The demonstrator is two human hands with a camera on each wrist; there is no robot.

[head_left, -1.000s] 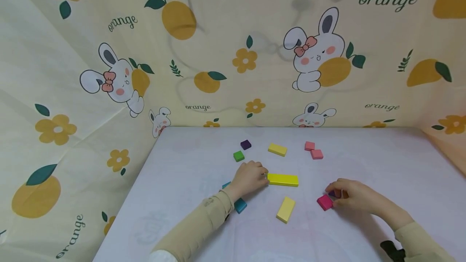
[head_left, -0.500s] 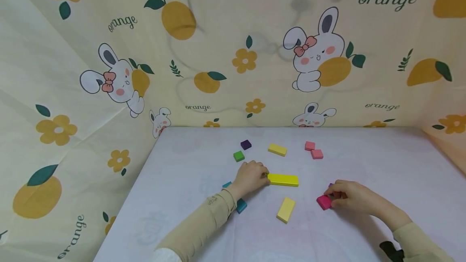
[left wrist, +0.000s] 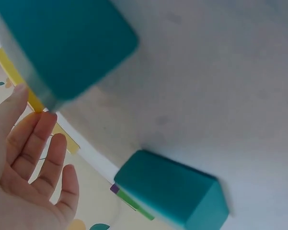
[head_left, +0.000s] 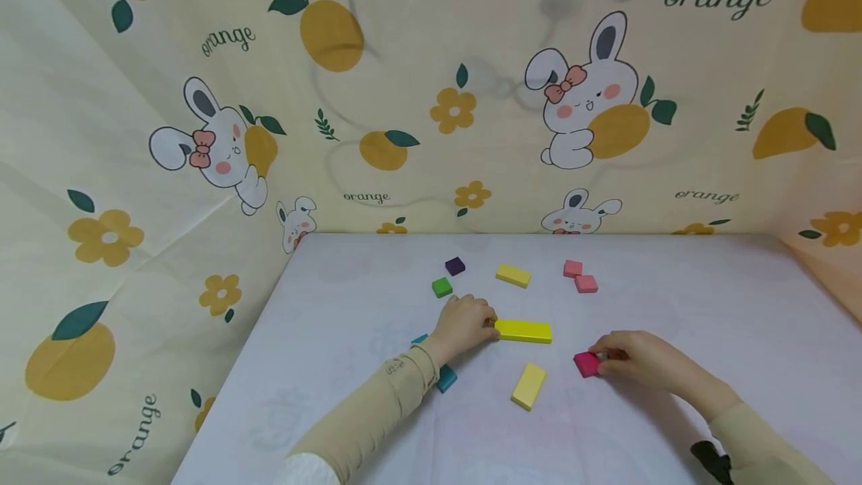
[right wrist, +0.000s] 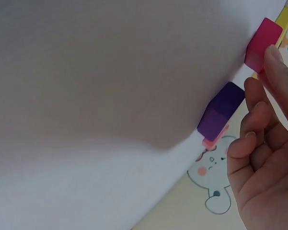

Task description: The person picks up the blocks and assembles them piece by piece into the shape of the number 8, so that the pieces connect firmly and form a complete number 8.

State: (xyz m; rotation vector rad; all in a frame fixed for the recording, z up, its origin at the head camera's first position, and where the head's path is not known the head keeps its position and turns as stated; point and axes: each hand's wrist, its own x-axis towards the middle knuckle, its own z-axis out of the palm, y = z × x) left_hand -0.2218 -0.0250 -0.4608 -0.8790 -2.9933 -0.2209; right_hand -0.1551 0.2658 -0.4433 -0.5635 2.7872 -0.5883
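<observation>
The left hand (head_left: 463, 326) pinches a long yellow block (head_left: 525, 331), the right hand (head_left: 641, 358) a magenta block (head_left: 585, 364).

Three yellow blocks (head_left: 524, 331) (head_left: 513, 275) (head_left: 528, 386), two teal blocks (left wrist: 67, 48) (left wrist: 167, 187), two light pink blocks (head_left: 573, 269) (head_left: 587, 284), two purple blocks (head_left: 455, 266) (right wrist: 221, 111), one green block (head_left: 441, 287), one magenta block (head_left: 586, 364): total, eleven. Hands (head_left: 463, 326) (head_left: 646, 358), two; worktop (head_left: 680, 275), one.

"How is it framed?"
"Left hand (head_left: 463, 325) and right hand (head_left: 640, 356) are viewed from the head, forward and down; closely from each wrist, fingerward."
"Shared with right wrist?"
"Crimson block (head_left: 585, 364) at the right hand."
</observation>
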